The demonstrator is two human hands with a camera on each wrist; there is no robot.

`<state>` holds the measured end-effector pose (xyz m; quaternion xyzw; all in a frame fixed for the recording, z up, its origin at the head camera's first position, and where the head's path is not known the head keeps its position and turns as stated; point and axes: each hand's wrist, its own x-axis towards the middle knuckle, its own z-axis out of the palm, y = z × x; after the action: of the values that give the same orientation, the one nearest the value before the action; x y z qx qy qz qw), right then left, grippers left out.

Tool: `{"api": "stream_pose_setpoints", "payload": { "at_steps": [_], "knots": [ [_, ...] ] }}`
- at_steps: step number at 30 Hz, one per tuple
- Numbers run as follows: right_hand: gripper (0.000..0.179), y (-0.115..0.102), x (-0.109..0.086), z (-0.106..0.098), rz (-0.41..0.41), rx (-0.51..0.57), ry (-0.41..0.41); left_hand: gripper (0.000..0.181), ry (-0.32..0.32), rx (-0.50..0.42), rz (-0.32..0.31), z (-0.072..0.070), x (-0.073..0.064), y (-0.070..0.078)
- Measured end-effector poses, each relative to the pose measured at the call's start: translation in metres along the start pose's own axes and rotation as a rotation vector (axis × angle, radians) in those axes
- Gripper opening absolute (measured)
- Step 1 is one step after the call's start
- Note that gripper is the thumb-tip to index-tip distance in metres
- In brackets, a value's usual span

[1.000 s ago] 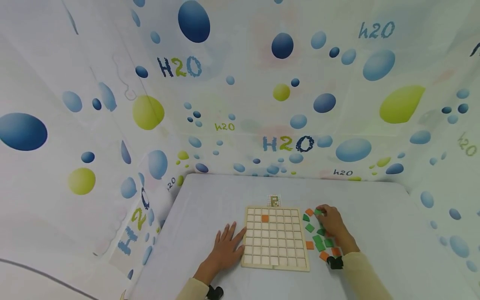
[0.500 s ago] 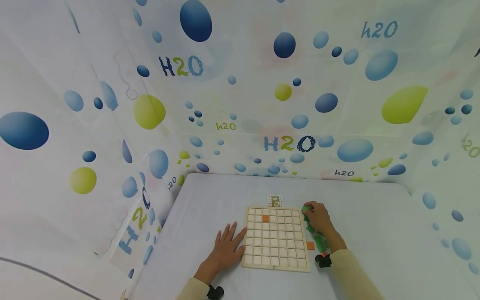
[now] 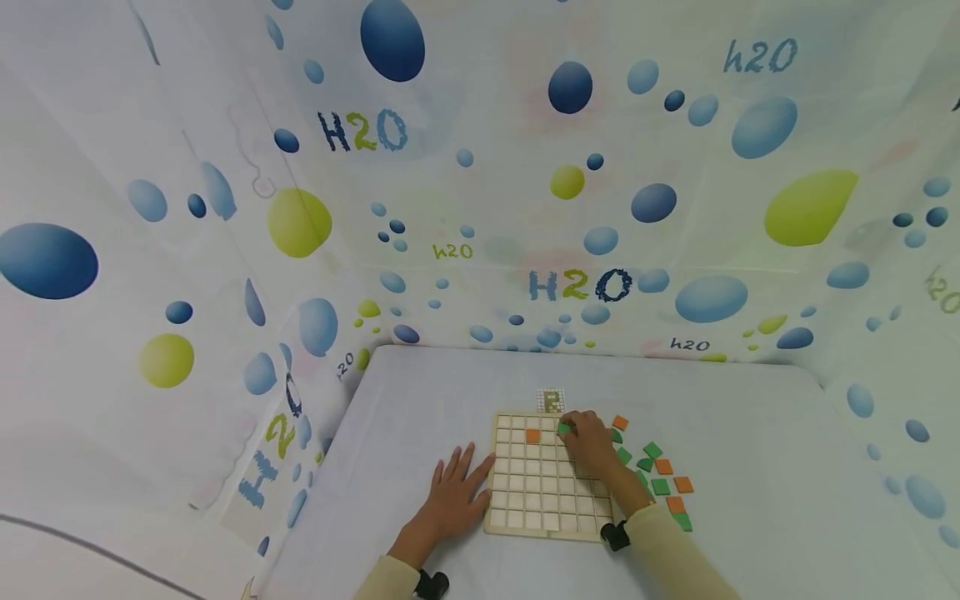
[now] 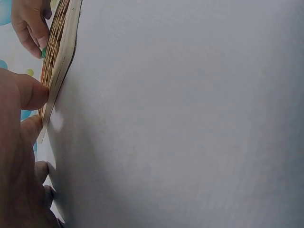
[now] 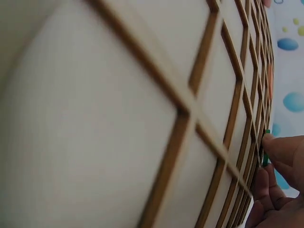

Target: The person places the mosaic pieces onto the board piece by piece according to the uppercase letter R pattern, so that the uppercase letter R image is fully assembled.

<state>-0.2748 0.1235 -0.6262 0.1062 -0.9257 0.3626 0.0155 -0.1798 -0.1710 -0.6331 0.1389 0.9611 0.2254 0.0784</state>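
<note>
A wooden grid board [image 3: 517, 492] lies on the white table, with an orange tile [image 3: 532, 436] in a cell of its upper part. My right hand [image 3: 592, 446] is over the board's upper right and pinches a green tile [image 3: 564, 428]; the right wrist view also shows this green tile [image 5: 266, 148] edge-on between thumb and fingers. At the board's left edge rests my left hand [image 3: 450, 496], fingers spread, thumb and forefinger touching the frame. In the left wrist view, the left thumb [image 4: 33, 92] lies against the board's rim [image 4: 66, 52].
Loose green and orange tiles [image 3: 660, 487] are scattered right of the board, partly behind the right forearm. A small card with a grid pattern [image 3: 551, 401] lies beyond the board's far edge. A printed curtain [image 3: 495, 200] surrounds the table.
My right hand picked a green tile from the scattered ones at the right and carried it left over the board. The left hand has stayed at the board's edge.
</note>
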Motion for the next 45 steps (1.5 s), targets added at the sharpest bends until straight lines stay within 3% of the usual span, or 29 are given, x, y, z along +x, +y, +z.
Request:
{"api": "stream_pose_setpoints", "payload": {
  "at_steps": [10, 18, 26, 32, 37, 45],
  "knots": [
    [0.011, -0.014, -0.003, 0.015, -0.055, -0.033, 0.003, 0.059, -0.004, 0.006, -0.003, 0.001, 0.0, 0.0],
    [0.013, -0.016, -0.006, 0.018, -0.108, -0.029, -0.015, 0.058, 0.008, 0.002, 0.008, 0.0, -0.001, 0.002],
    [0.014, -0.018, -0.009, 0.017, -0.145, -0.042, -0.015, 0.058, 0.015, 0.012, 0.006, -0.003, -0.003, 0.003],
    [0.004, -0.021, -0.012, 0.012, -0.164, -0.003, -0.025, 0.058, 0.028, -0.009, 0.027, -0.002, -0.003, 0.003],
    [0.007, -0.022, -0.014, 0.01, -0.188, -0.016, 0.006, 0.058, 0.024, -0.016, 0.032, -0.003, -0.002, 0.004],
    [0.013, -0.012, -0.013, -0.007, -0.121, 0.039, -0.026, 0.058, 0.024, -0.018, 0.026, -0.002, -0.003, 0.004]
  ]
}}
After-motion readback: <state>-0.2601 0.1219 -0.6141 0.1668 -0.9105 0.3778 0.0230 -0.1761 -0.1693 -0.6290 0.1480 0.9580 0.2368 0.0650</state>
